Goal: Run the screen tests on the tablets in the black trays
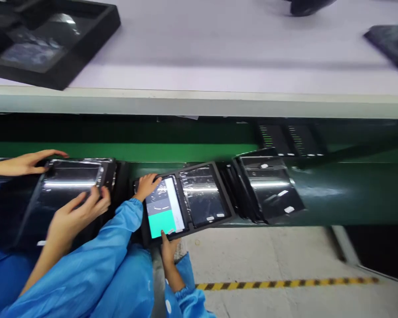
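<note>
1. The tray (221, 189) sits at the clock's centre, on the near edge of the green surface, its 7 o'clock corner jutting past that edge.
2. The right hand (169, 249), at 7 o'clock, pinches the rim, thumb on top. The left hand (146, 187), at 10 o'clock, lies over the corner, fingers loosely bent; whether it clamps underneath, I cannot tell.
3. If the pinch slackened, the overhanging corner could dip and tip the tray lapward.
4. The thumb reaches onto the lit screen (161, 225); pressing harder could smear it or trigger a touch. The dark panel (204, 194) might slide if the tray tilted further.
5. Close by at 3 o'clock leans a stack (272, 187); a rightward push could topple it.
6. At 9 o'clock a co-worker's hands (82, 214) work over a pile (73, 170), leaving the left elbow little room.
7. The shelf (202, 104) at 12 limits lifting forward; slotted units (275, 139) stand at 2.
</note>
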`<state>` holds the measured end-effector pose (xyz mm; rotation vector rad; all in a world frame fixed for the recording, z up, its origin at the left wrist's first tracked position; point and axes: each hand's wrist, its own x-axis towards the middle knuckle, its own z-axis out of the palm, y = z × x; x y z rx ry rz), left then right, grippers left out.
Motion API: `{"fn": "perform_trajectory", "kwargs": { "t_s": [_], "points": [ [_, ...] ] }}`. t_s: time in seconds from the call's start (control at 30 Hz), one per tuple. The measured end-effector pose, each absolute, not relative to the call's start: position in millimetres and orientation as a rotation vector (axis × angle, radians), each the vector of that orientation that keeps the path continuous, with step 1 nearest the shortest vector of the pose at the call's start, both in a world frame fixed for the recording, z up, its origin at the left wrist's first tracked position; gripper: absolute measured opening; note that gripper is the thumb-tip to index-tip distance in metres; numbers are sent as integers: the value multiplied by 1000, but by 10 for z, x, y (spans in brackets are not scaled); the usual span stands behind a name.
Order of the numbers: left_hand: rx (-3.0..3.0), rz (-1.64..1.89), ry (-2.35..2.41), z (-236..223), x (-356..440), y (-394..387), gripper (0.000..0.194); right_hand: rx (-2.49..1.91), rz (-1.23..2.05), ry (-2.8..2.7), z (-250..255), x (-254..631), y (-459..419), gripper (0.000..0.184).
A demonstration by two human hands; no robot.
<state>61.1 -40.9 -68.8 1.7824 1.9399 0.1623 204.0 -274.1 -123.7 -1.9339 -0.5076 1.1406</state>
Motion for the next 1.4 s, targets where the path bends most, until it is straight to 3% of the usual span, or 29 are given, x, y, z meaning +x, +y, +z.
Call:
{"fn": "perform_trajectory", "kwargs": {
  "t_s": [0.2, 0.3, 0.5, 0.6, 0.67, 0.8, 0.9, 1.1, 1.4],
  "points": [
    [1730, 264, 1883, -775, 562, -448, 49, -1872, 1252, -423, -1157, 2346, -2839, 71],
    [1707, 344, 1912, -799, 564, -578, 57, -1975, 1099, -508, -864, 2841, -2783, 73],
    [1248, 862, 2215, -932, 635, -1392, 81, -1921, 595, -1414, -345, 3672, -1872, 39],
    [970, 915, 2164, -964, 695, -1690, 80, -1830, 554, -1792, -388, 3801, -1160, 38],
    [817, 920, 2169, -952, 719, -1711, 76, -1803, 552, -1921, -487, 3856, -745, 44],
    [602, 917, 2242, -955, 707, -1484, 65, -1886, 587, -1886, -679, 4040, -184, 86],
    [555, 906, 2292, -1014, 706, -1330, 60, -1941, 713, -1777, -741, 4194, 10, 105],
    [448, 852, 2397, -1109, 757, -1287, 68, -2026, 919, -1683, -689, 4270, 94, 109],
    [333, 1033, 2319, -1106, 777, -1376, 59, -2154, 967, -1610, -727, 4214, 193, 112]
  ]
}}
